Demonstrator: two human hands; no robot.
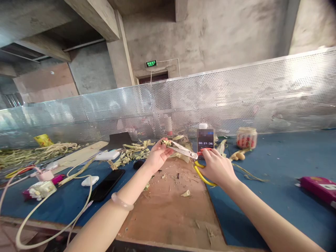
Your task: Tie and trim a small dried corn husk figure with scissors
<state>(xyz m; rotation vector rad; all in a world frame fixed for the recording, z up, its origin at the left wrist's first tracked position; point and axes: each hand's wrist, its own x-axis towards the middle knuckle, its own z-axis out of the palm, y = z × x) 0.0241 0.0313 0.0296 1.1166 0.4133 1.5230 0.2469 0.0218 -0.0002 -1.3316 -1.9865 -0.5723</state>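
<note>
My left hand [159,155] pinches a small piece of dried plant [166,141] above the far part of a brown board [168,206]. In my right hand [219,166] is a pair of scissors [183,151] with red and yellow handles. The blades point left and reach the plant piece at my left fingertips. Bits of plant lie scattered on the board below. A pale bracelet is on my left wrist.
Left are a black phone [109,184], a white cable [27,224], a white case [90,180] and heaped dried stalks [39,154]. Behind my hands stands a timer phone [205,140]. Right are a jar [246,138] and a magenta pack [317,189]. A perforated metal screen [105,108] runs behind.
</note>
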